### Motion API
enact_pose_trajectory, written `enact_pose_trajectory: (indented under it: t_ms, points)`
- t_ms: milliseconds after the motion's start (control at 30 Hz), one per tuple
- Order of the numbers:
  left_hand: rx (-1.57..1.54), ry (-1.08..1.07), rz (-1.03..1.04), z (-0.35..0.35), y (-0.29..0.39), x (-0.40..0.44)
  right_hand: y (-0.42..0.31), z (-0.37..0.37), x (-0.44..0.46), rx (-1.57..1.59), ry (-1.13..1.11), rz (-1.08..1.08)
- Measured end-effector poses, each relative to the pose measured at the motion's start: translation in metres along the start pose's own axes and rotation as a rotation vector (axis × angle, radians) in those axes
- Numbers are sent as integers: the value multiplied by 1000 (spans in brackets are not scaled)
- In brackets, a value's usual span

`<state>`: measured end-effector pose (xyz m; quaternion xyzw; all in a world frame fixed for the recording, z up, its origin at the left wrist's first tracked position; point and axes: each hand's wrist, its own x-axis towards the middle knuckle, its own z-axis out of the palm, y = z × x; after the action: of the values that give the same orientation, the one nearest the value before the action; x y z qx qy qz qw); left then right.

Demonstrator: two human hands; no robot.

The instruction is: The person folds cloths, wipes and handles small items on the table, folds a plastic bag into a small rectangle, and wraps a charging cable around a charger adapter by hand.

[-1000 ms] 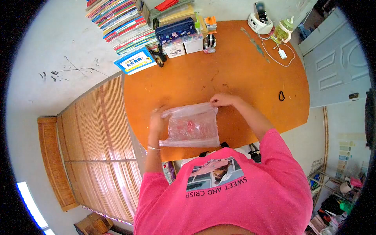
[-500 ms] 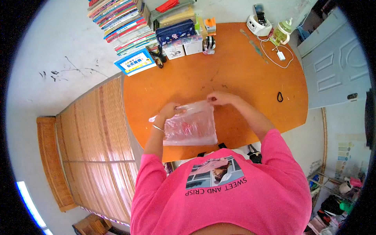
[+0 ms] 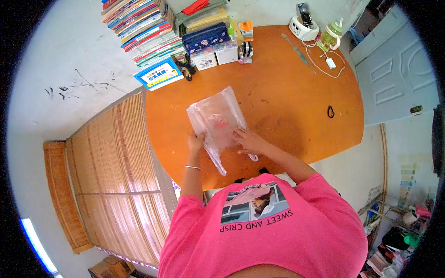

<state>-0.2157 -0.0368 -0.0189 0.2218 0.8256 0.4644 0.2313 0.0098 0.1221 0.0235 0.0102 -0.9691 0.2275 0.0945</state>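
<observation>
A thin, translucent pinkish plastic bag [image 3: 215, 111] with a red print in its middle lies spread on the orange tabletop. Its two handle loops point toward me and its closed bottom faces the back of the table. At the bag's left edge, my left hand [image 3: 196, 141] is closed, thumb on top, pinching the plastic. My right hand [image 3: 251, 142] rests on the bag's right side near the handles, fingers spread over it. A bracelet circles my left wrist.
Along the back of the orange table [image 3: 287, 97] stand a tall stack of books [image 3: 148, 34], a desk calendar [image 3: 159, 74], a blue pencil case [image 3: 206, 38] and white boxes [image 3: 227, 54]. To the right are a bottle [image 3: 330, 37], a white cable [image 3: 330, 62] and a black band [image 3: 330, 111].
The bag has been turned round, its handles now toward me, and lies farther back on the table. My right hand has come down and nearer to me, from the top corner onto the bag.
</observation>
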Motion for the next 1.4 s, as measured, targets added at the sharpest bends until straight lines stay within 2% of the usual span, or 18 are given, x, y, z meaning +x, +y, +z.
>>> enact_pose_trajectory:
  t_ms: [33, 67, 133, 167, 233, 267, 333, 367, 433, 467, 533, 633, 867, 933, 1033, 1133, 1267, 1400]
  points:
    - [66, -90, -102, -5, 5, -7, 0, 5, -6, -73, 6, 5]
    - [67, -89, -102, -9, 7, -13, 5, 8, -9, -73, 8, 4]
    - [244, 84, -58, -16, 8, -29, 22, 7, -17, 3, -1, -114]
    - [243, 84, -62, -25, 9, -38, 29, 3, -24, 5, -4, -114]
    - [755, 168, 468, -47, 16, -57, 36, -15, -36, -111, -54, 45]
    - [756, 168, 469, -47, 14, -61, 39, -24, -37, -111, -53, 45]
    - [291, -378, 344, -48, 6, -69, 41, -36, -37, -279, -69, -107]
    - [294, -373, 346, -47, 1, -73, 44, -36, -36, -280, -65, -110]
    - [777, -445, 956, -41, -4, -79, 52, -29, -32, -338, -101, -277]
    - [777, -445, 957, -37, -6, -82, 56, -26, -31, -339, -101, -277]
    - [688, -483, 798, -33, 1, -88, 64, -21, -29, -386, -80, -423]
    - [675, -449, 856, -32, -9, -89, 72, -6, -32, -430, -151, -497]
    - [718, -440, 862, -29, -23, -92, 61, 0, -48, -222, -228, -297]
    - [608, -441, 839, -28, -21, -94, 55, 1, -50, -233, -100, -399]
    - [636, -445, 888, -31, -17, -89, 57, -2, -45, -278, -67, -493]
    - [631, -434, 880, -29, -18, -86, 57, 2, -42, -208, -151, -410]
    - [598, -406, 913, -27, -22, -84, 56, 2, -42, -214, -134, -387]
    - [655, -377, 958, -28, -24, -82, 61, 1, -38, -286, -105, -471]
